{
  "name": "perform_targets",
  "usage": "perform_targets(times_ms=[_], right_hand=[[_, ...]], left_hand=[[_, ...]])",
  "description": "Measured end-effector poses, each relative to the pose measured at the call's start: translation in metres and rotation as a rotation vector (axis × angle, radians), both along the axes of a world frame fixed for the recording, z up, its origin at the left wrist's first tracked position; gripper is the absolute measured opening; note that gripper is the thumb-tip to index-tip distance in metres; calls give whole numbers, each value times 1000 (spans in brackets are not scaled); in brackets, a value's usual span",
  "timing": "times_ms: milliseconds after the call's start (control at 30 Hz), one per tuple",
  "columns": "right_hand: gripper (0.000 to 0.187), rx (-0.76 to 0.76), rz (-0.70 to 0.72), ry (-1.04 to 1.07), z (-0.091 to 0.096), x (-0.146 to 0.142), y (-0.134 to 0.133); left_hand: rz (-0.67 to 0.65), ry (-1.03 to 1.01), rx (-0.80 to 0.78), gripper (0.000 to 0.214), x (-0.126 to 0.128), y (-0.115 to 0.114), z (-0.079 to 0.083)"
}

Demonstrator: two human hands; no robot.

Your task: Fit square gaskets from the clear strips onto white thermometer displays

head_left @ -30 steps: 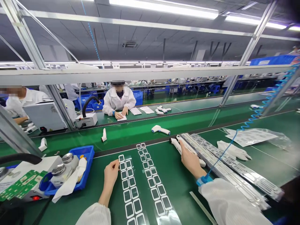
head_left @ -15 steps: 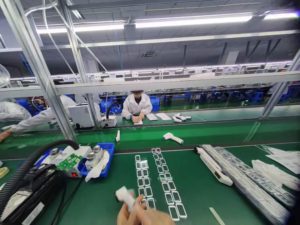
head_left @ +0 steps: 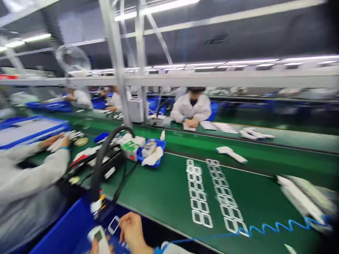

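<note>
My left hand (head_left: pixel 94 247) is low in the view, its fingers wrapped around a white infrared thermometer (head_left: pixel 98 237) with a small grey display. Just right of it my right hand (head_left: pixel 131 228) pinches a thin white rectangular frame (head_left: pixel 114 225) by its edge. The frame is held close to the thermometer's display end, apart from it as far as I can see. Below both hands lies a blue bin (head_left: pixel 66 225), its contents mostly hidden. A blue coiled cord (head_left: pixel 278 227) runs right from my right wrist.
Rows of white frames (head_left: pixel 196 194) lie on the green bench. A black hose (head_left: pixel 98 169) with a nozzle stands left of my hands. Another thermometer (head_left: pixel 231 154) rests on the green strip behind. One co-worker (head_left: pixel 31 176) sits close at left, another (head_left: pixel 192 109) opposite.
My view has turned left and my hands have moved from over the bench to over the blue bin. A white frame now shows in my right hand's fingers; the thermometer stays in my left.
</note>
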State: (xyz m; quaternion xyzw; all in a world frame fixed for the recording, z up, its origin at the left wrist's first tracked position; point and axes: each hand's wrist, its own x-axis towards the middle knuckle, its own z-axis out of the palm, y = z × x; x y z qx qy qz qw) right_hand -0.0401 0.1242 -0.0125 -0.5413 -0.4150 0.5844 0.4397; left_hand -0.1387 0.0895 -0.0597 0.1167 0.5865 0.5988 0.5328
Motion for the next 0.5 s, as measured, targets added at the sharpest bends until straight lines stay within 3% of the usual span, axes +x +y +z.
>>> perform_targets(times_ms=[100,200,333,500], right_hand=[[31,-74,132,36,-16,-60,0],[27,-46,262,49,-22,-85,-8],[25,112,365,27,-23,-74,-12],[22,402,379,-48,-19,-44,-2]], left_hand=[[250,-137,9,56,-36,-28,0],[355,-180,44,57,-48,-39,1],[365,-220,86,60,-45,-40,1],[259,-216,109,65,-35,-37,4]])
